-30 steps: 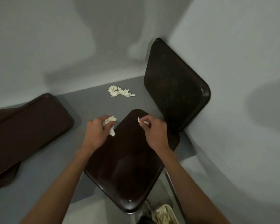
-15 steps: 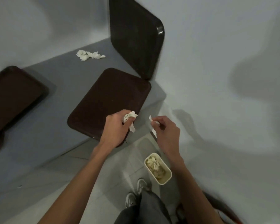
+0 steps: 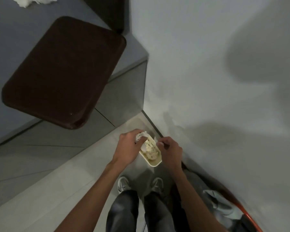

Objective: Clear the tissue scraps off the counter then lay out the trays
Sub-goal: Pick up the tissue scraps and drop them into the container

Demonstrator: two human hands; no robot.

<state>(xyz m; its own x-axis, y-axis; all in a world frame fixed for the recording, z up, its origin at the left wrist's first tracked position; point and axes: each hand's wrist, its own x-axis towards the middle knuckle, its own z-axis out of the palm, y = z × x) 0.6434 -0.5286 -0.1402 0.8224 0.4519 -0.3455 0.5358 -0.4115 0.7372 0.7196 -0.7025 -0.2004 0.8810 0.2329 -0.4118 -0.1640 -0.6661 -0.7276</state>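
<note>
Obs.: both hands have come off the counter and down to the small cream bin on the floor, lower centre of frame, just ahead of the shoes. A second ago they were over the flat tray. Half a second ago they were in mid-air by its near corner.

Left hand: fingers curled round a crumpled tissue wad, above the bin's far-left rim.
Right hand: fingertips pinching a small scrap, above the right rim.
Neither piece is released yet (the bin already holds tissue).

Remaining: one cluster of scraps on the counter, upper left edge of frame, partly cropped. The flat tray overhangs the counter edge. A second tray stands at top centre.

Judgement: the drop is imminent. At least one more pick-up is needed before the trays can be laid out.
</note>
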